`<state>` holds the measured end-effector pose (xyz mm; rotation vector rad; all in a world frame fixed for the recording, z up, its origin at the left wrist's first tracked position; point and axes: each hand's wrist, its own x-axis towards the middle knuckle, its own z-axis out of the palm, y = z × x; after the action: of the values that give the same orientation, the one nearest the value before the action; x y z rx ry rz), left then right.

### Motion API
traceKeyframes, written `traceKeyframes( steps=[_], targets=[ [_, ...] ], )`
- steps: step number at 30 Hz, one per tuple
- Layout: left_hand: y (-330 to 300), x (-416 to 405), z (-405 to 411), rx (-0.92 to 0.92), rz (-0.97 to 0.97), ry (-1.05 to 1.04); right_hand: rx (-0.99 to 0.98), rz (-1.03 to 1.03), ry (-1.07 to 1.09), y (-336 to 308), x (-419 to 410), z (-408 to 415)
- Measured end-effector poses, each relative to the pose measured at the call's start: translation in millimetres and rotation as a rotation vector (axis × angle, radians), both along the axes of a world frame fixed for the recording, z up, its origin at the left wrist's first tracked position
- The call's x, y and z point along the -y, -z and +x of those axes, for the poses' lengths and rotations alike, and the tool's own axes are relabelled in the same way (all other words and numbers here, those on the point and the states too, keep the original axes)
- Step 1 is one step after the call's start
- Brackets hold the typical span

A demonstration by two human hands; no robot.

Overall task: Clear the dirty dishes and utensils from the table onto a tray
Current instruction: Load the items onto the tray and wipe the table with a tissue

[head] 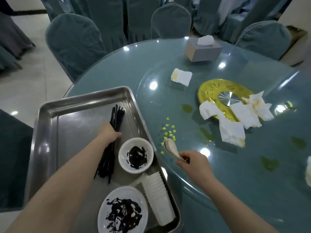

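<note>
Brushed, dull-gleaming metal tray (pixel 45 130); glossy glass-smooth table (pixel 104 78) throwing back lamp glare; shiny black chopsticks (pixel 116 118); glazed white bowl (pixel 124 147) and spoons (pixel 170 145); crumpled matt paper napkins (pixel 181 77); polished gold turntable ring (pixel 208 91); soft cloth chair covers (pixel 74 44)

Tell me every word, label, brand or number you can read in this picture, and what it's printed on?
None can be read anywhere in this view.
Gold disc at the table's middle: it bears raised markings, too blurred to read.
Tissue box: plain grey sides, no print visible.
Metal tray, bowl, plate, stacked cups: no lettering visible.
Spoons in the right hand and chopsticks in the left hand: unmarked.
</note>
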<state>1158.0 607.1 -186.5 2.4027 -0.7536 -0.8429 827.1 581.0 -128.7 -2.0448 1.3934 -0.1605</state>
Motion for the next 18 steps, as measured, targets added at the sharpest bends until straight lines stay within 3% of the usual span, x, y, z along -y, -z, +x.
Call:
traceKeyframes(
  steps=[7,18],
  targets=[
    [10,19,1,-0.079,-0.182,-0.085,0.028,-0.047,-0.045,8,7,8],
    [15,-37,1,-0.457,-0.316,-0.262,0.07,-0.003,-0.158,2,-33,28]
  ],
)
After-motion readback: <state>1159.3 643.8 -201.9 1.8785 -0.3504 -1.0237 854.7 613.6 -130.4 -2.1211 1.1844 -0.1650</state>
